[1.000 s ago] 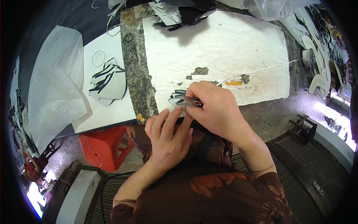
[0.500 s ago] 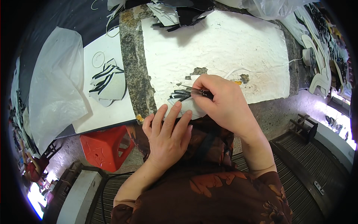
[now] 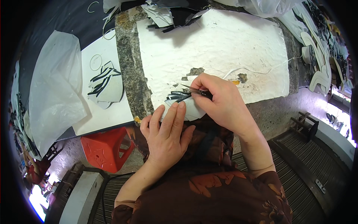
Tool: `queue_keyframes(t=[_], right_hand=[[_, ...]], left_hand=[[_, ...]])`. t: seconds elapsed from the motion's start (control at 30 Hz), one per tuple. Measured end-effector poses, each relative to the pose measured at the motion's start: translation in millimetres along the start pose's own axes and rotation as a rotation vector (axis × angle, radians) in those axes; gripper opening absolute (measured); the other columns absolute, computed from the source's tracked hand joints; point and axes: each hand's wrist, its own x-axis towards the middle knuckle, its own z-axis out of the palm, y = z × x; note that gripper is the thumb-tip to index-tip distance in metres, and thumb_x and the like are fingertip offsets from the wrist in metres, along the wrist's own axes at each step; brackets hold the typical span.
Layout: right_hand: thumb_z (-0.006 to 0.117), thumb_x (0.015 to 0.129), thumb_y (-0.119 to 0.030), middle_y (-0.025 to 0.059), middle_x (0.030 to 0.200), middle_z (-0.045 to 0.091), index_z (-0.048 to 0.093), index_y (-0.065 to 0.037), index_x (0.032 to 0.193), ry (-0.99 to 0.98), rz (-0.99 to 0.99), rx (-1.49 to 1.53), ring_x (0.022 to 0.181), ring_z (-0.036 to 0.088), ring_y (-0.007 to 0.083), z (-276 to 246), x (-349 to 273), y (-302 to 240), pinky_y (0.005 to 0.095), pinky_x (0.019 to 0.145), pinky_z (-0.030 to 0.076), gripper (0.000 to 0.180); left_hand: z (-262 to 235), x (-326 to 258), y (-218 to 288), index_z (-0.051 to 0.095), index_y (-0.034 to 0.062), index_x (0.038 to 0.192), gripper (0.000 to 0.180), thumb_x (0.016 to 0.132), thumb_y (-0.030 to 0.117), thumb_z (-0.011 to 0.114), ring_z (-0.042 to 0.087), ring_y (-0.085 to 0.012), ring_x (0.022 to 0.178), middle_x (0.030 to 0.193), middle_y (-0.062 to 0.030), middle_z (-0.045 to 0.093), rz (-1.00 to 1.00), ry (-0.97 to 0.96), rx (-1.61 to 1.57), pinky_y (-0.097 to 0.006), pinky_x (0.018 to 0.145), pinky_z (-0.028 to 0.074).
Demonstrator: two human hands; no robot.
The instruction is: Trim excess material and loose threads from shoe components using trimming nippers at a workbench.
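White plastic sheet (image 3: 56,97) lies far left, a red stool (image 3: 106,147) nearer. At the stone bench's (image 3: 128,74) near edge, left hand (image 3: 166,136), fingers together, pins a pale piece (image 3: 188,110); right hand (image 3: 222,102) pinches small scissors (image 3: 194,89) over its black strips (image 3: 177,97). Judged: trimming under way; next snip needs steady hold. Open paper (image 3: 223,44) beyond.

Single head-worn fisheye view, facing steeply down, close above white worktable (image 3: 231,44)
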Motion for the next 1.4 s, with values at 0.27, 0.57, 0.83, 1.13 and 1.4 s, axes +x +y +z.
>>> queue_keyframes(t=[0.27, 0.57, 0.83, 1.13, 1.4], right_hand=[[0.065, 0.087, -0.01, 0.0165, 0.088, 0.067, 0.062, -0.003, 0.097, 0.002, -0.018, 0.035, 0.082, 0.066, 0.0375, 0, -1, 4, 0.0431, 0.072, 0.052, 0.012], [0.064, 0.09, -0.007, 0.0114, 0.083, 0.067, 0.064, -0.001, 0.103, 0.001, 0.05, 0.093, 0.074, 0.064, 0.02, -6, 0, 2, 0.0315, 0.071, 0.051, 0.014], [0.061, 0.089, -0.008, 0.0129, 0.084, 0.068, 0.064, -0.001, 0.104, -0.016, 0.046, 0.027, 0.072, 0.065, 0.0245, -9, 0, 3, 0.0337, 0.069, 0.052, 0.016], [0.062, 0.089, -0.007, 0.0127, 0.081, 0.068, 0.064, -0.002, 0.104, -0.004, 0.044, 0.001, 0.07, 0.065, 0.0247, -10, 1, 3, 0.034, 0.067, 0.051, 0.016], [0.062, 0.09, -0.006, 0.0101, 0.08, 0.067, 0.063, -0.002, 0.103, 0.015, 0.092, 0.026, 0.067, 0.065, 0.0203, -13, 3, 5, 0.0321, 0.065, 0.051, 0.013]], left_hand=[[-1, 3, 1, 0.061, 0.0107, 0.145, 0.064, 0.089, 0.036, 0.077, 0.047, -0.0279, 0.13, 0.141, -0.0026, 0.057, 0.002, -0.001, 0.002, -0.046, 0.105, 0.033], [2, 23, 1, 0.07, 0.0075, 0.125, 0.04, 0.088, 0.021, 0.079, 0.057, -0.0261, 0.11, 0.119, -0.0039, 0.065, 0.028, 0.104, -0.043, -0.043, 0.095, 0.039], [2, 29, 2, 0.073, 0.0151, 0.116, 0.028, 0.089, 0.02, 0.076, 0.056, -0.0225, 0.105, 0.11, -0.0006, 0.062, 0.024, 0.135, -0.064, -0.042, 0.092, 0.038], [-1, 34, 3, 0.074, 0.0169, 0.121, 0.034, 0.087, 0.018, 0.076, 0.054, -0.022, 0.102, 0.106, 0.0001, 0.058, 0.039, 0.107, -0.048, -0.042, 0.09, 0.037], [0, 32, 3, 0.074, 0.0205, 0.125, 0.044, 0.082, 0.016, 0.076, 0.051, -0.025, 0.104, 0.108, -0.0029, 0.053, 0.044, 0.073, -0.033, -0.044, 0.091, 0.037]])
